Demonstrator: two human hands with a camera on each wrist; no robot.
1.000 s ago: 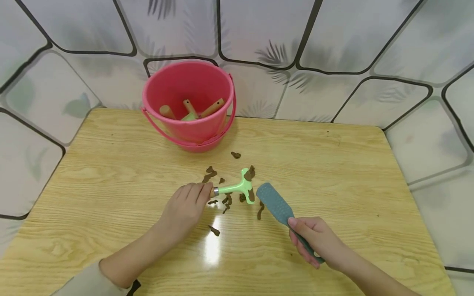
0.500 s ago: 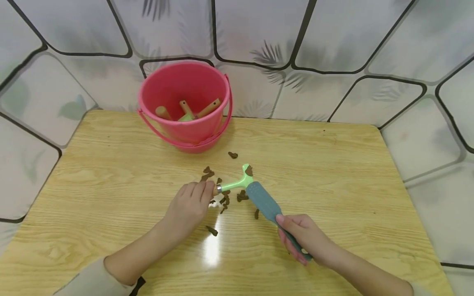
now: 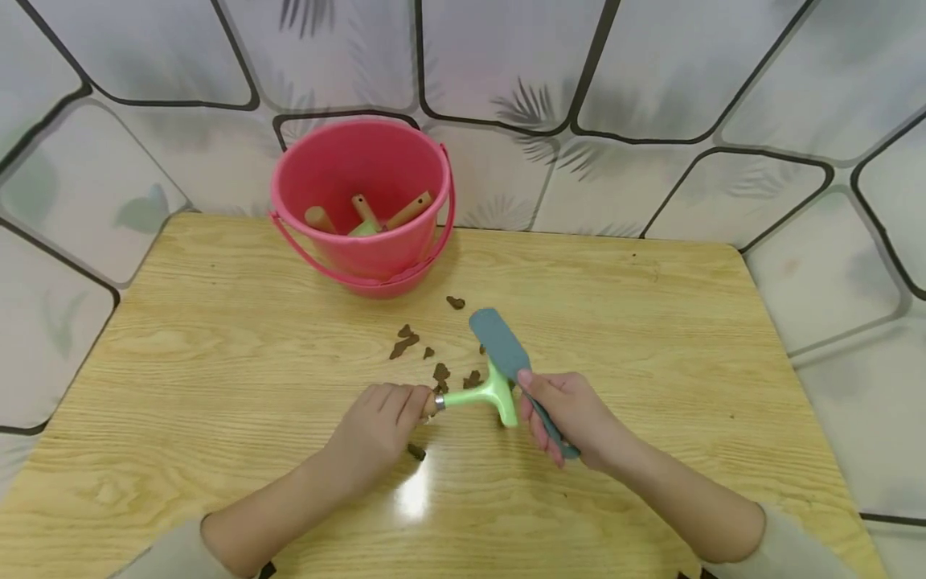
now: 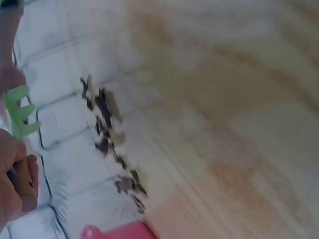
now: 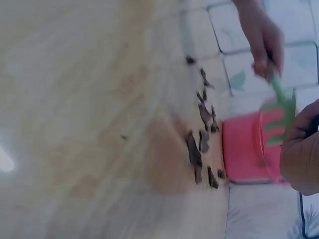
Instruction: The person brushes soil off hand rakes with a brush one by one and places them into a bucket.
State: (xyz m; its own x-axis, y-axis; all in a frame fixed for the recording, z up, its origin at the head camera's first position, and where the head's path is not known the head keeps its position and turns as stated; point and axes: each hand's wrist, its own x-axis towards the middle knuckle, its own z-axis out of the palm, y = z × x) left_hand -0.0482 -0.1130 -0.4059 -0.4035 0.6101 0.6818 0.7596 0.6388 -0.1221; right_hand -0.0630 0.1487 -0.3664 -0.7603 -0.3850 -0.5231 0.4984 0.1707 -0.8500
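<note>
In the head view my left hand [image 3: 379, 430] grips the wooden handle of a small light green hand rake [image 3: 497, 392], its head pointing right. My right hand [image 3: 579, 418] pinches a flat grey-blue paddle-shaped tool [image 3: 501, 342], thumb on top. The tool's blade crosses over the rake head; whether they touch cannot be told. Rake teeth [image 5: 274, 125] show in the right wrist view, and also the left wrist view has the rake [image 4: 19, 114] by the left hand's wooden handle [image 4: 22, 181]. Brown scraps [image 3: 405, 342] lie on the table beneath.
A pink bucket [image 3: 362, 261] with wooden-handled tools [image 3: 408, 211] inside stands at the back of the wood-grain table [image 3: 651, 338]. A patterned wall covering [image 3: 506, 56] rises behind the table. A shiny light reflection lies near the front.
The rake has come down toward me and tilted, and brown matter seen on its head earlier is mostly out of sight. The grey-blue tool has moved up and left, over the rake.
</note>
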